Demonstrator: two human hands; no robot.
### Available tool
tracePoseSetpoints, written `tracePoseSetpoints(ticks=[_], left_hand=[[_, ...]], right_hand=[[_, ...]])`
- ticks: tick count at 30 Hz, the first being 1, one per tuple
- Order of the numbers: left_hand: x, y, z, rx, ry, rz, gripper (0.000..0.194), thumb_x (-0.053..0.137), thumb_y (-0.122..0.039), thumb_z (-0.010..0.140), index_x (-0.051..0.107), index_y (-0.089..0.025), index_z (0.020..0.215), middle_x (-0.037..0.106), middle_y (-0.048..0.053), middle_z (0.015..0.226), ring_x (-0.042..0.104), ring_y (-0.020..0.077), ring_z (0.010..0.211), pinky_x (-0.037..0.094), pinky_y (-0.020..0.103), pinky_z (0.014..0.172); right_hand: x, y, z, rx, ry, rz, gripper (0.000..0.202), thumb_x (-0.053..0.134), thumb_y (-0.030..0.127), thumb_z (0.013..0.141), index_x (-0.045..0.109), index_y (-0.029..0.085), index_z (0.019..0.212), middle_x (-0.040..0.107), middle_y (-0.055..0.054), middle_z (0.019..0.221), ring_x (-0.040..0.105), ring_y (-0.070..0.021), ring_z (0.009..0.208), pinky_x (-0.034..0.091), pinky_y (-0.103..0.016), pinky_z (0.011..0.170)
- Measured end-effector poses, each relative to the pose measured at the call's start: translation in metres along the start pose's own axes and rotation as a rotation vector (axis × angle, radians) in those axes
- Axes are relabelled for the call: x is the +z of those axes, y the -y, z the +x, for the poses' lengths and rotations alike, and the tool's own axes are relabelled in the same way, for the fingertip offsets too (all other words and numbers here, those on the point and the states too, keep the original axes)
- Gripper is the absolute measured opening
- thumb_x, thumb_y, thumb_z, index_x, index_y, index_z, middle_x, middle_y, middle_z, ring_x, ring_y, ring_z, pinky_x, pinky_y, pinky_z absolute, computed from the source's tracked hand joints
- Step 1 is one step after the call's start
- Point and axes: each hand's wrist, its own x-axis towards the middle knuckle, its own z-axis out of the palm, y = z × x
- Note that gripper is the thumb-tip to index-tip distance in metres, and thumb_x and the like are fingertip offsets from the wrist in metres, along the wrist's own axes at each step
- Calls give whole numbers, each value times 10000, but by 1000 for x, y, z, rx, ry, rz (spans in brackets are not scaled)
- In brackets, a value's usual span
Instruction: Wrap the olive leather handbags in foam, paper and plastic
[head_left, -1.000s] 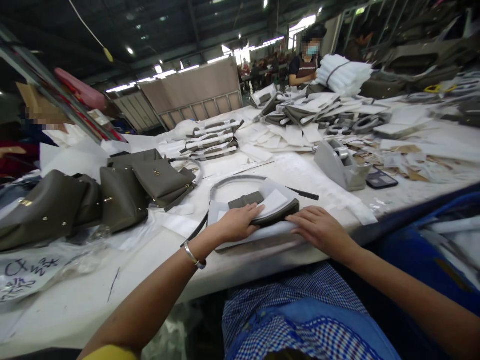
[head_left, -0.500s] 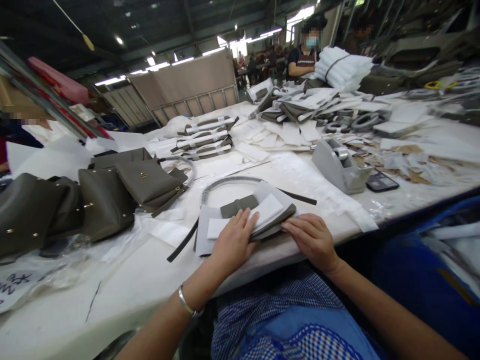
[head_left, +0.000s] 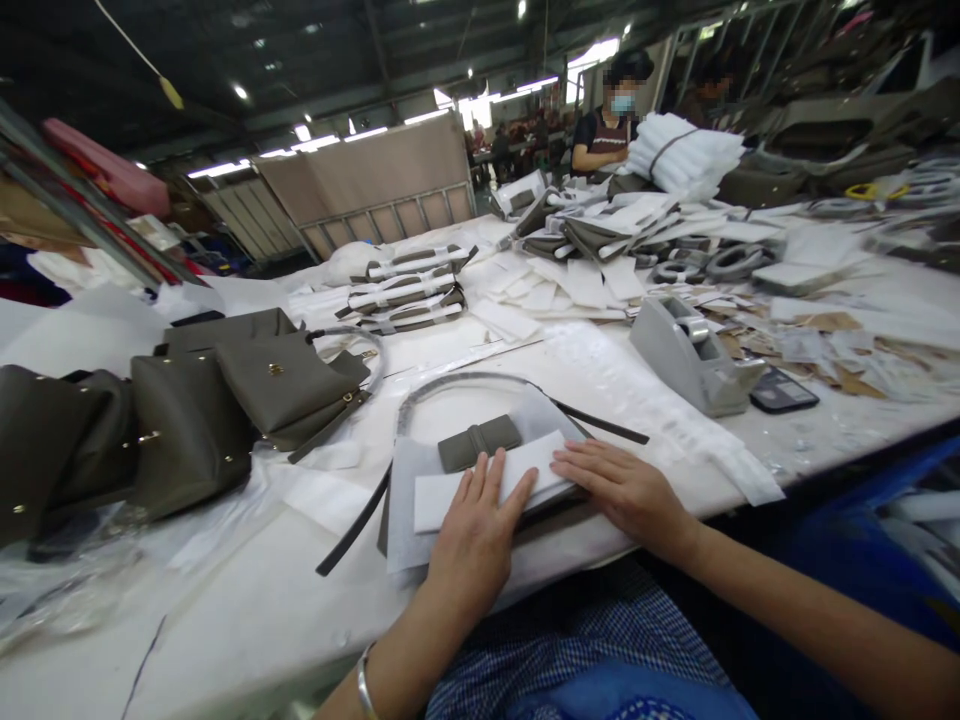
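Observation:
In front of me on the table lies a flat grey-green leather piece with grey sheeting (head_left: 409,460) over it. On that sits a white padding strip (head_left: 435,500), and beyond the strip a small dark leather flap with a loop (head_left: 480,440). My left hand (head_left: 480,520) rests flat on the strip, fingers spread. The fingers of my right hand (head_left: 622,485) are stretched out over the strip's right end. A wrapped strap (head_left: 465,378) arcs behind the piece, with dark strap ends (head_left: 356,525) out to both sides.
Dark leather bags (head_left: 195,420) stand at the left. A grey tape dispenser (head_left: 694,360) and a phone (head_left: 781,390) are at the right. Wrapped bundles (head_left: 409,290) and heaped parts (head_left: 585,225) lie farther back. A masked co-worker (head_left: 600,140) is across the table.
The white strip, bent up at its right end before, now lies flatter. My right hand has moved from the piece's right edge onto the strip. The view has shifted slightly.

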Motion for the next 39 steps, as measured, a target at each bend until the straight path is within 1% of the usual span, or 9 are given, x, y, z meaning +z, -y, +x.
tracePoseSetpoints(ticks=[4,7,14,19,22,28,31,35,39], left_hand=[[3,-12,5,-9,-41,105,675,404,11,829,387,-207,1468,298,134,1578,298,340,1442,416,587,1083],[10,-26,10,-28,-84,150,546,372,-71,886,425,-101,1429,326,142,1558,294,324,1446,376,665,1087],[31,-32,6,-80,-262,160,575,389,-118,957,315,-286,1502,373,52,1542,387,256,1406,399,575,1109],[33,-33,4,-99,-292,95,569,418,-119,954,347,-287,1493,394,65,1530,377,262,1412,343,558,1153],[32,-34,4,-106,-281,60,570,423,-132,958,337,-293,1498,378,71,1540,354,269,1424,327,571,1158],[30,-35,2,-114,-253,33,540,407,-158,977,336,-274,1499,365,83,1549,337,270,1432,307,569,1167],[28,-35,2,-110,-257,25,531,399,-159,981,339,-267,1497,367,91,1547,339,275,1431,312,578,1160],[28,-35,1,-117,-282,7,559,423,-148,973,317,-277,1507,369,92,1546,325,280,1437,296,583,1165],[32,-33,-4,-119,-312,34,560,405,-146,976,306,-277,1512,323,63,1568,296,264,1451,277,557,1180]], right_hand=[[8,6,-10,33,-70,-31,503,454,68,939,552,296,1377,666,-21,1280,611,-205,1208,520,-415,1052],[11,6,-11,31,-83,-51,526,440,47,928,545,290,1383,653,-22,1299,599,-208,1225,514,-422,1059],[-2,8,-12,54,-71,70,453,495,131,942,555,277,1366,634,-44,1328,560,-217,1270,503,-417,1070],[-28,14,-29,499,-165,180,289,536,302,956,641,260,1222,686,-65,1227,674,-229,1093,574,-379,960],[-31,9,-34,714,-58,303,341,541,408,930,652,241,1205,713,-73,1171,713,-247,985,608,-373,854],[-28,-13,-18,882,307,562,551,504,595,889,642,185,1231,744,-66,843,697,-228,696,589,-379,684],[-39,-14,-7,895,417,857,550,525,643,872,685,181,1124,737,-79,950,694,-212,846,577,-362,796],[-51,-2,5,877,419,1030,492,529,637,886,704,211,1059,721,-74,1068,668,-207,990,534,-395,938],[-44,12,8,945,254,947,463,562,630,872,683,203,1003,722,-75,1025,668,-221,953,551,-417,905]])
